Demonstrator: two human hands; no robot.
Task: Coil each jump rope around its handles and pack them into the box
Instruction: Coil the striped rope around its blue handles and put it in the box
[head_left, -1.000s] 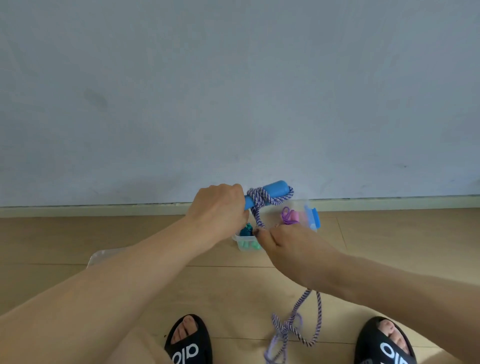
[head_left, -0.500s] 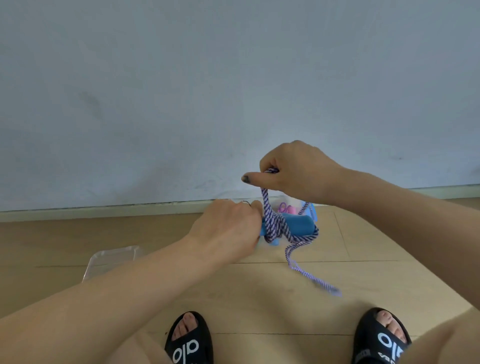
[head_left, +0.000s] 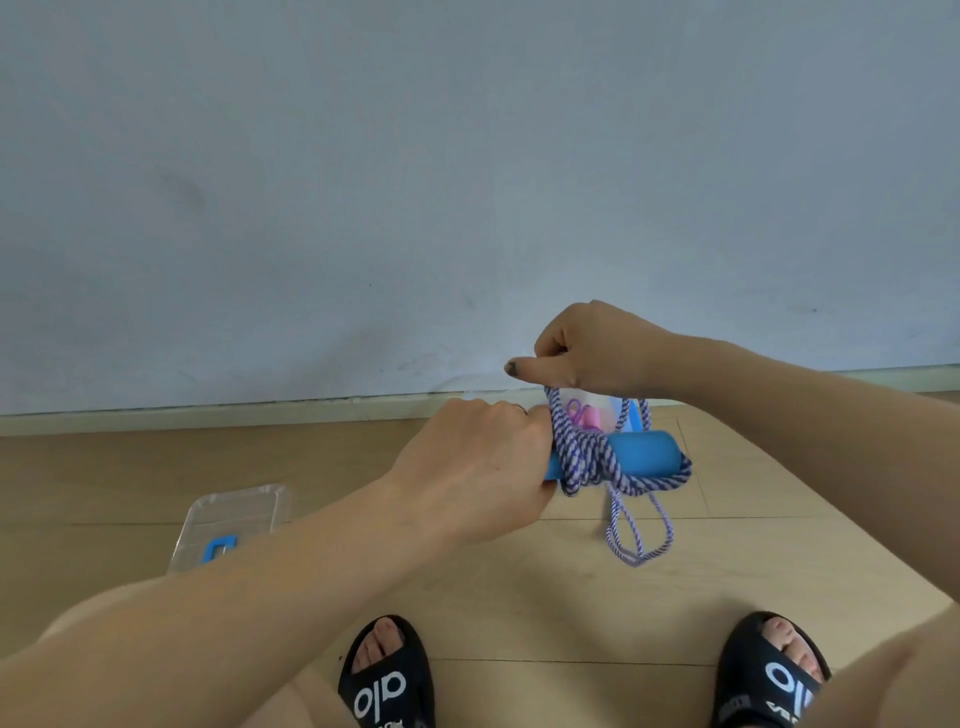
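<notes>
The purple-and-white rope (head_left: 587, 457) is wrapped several turns around the blue handles (head_left: 644, 453), held in the air above the floor. The left hand (head_left: 478, 467) has its fingers curled round the handle end; the right hand (head_left: 587, 348) pinches the rope just above, thumb extended. A loose loop hangs below (so the coiling is unfinished). The clear box (head_left: 623, 415) behind, partly hidden, seems to hold a pink item. Its lid (head_left: 228, 525) lies well to the left on the floor (head_left: 519, 597); nothing blocks the box.
</notes>
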